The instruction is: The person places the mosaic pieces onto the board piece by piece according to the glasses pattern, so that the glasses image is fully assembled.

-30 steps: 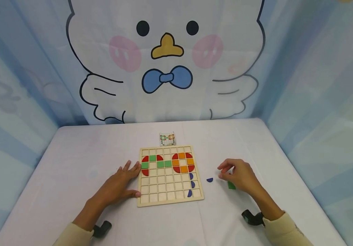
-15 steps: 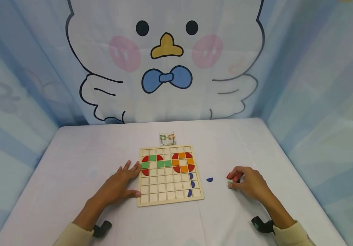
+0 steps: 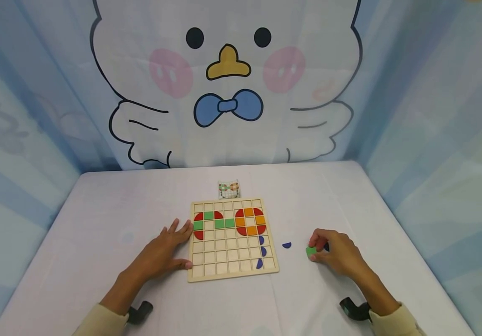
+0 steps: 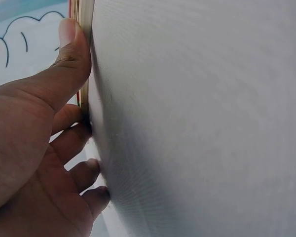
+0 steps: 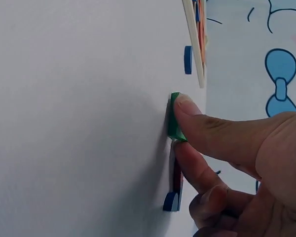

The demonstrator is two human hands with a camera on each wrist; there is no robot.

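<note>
My left hand [image 3: 161, 252] rests on the table, fingers spread. Its thumb and fingers touch the left edge of the wooden grid board [image 3: 233, 267]. Red, green and orange tiles fill some of the board's upper cells, and several blue pieces lie down its right side. Out to the right, my right hand [image 3: 338, 252] pinches a green square tile [image 3: 311, 252] between thumb and index finger. The right wrist view shows that green tile [image 5: 174, 118] low over the cloth. Behind the fingers there, a dark red piece [image 5: 177, 175] and a blue piece [image 5: 171, 202] lie on the table.
A blue half-round piece [image 3: 287, 245] lies between the board and my right hand. A small printed pattern card [image 3: 229, 189] sits just beyond the board's far edge. White cloth [image 3: 140, 196] covers the table, and a printed curtain [image 3: 232, 144] stands behind it.
My right hand has moved right and slightly toward me, from above the table to the green tile, which it now pinches. The left hand and the board have stayed still.
</note>
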